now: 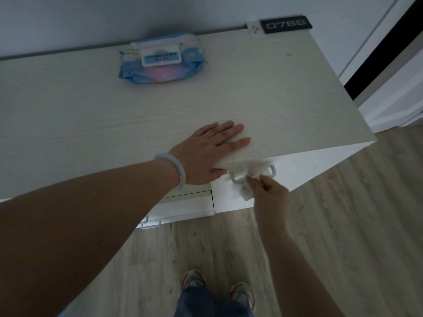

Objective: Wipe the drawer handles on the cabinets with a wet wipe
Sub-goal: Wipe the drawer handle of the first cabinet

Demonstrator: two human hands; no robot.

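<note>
My left hand (210,149) lies flat with straight fingers on the pale cabinet top (263,94), near its front edge. Just below that edge, a grey bar handle (272,171) sticks out from the top right drawer front. A white wet wipe (246,179) is draped over this handle. My right hand (270,191) pinches the wipe against the handle from below. Another grey handle (150,224) shows on a lower drawer to the left, partly hidden by my left forearm.
A blue pack of wet wipes (161,58) lies at the back of the cabinet top, by the wall. A black number plate (286,24) stands at the back right corner. Wood-look floor (354,225) lies below, with my shoes (217,287) close to the cabinet.
</note>
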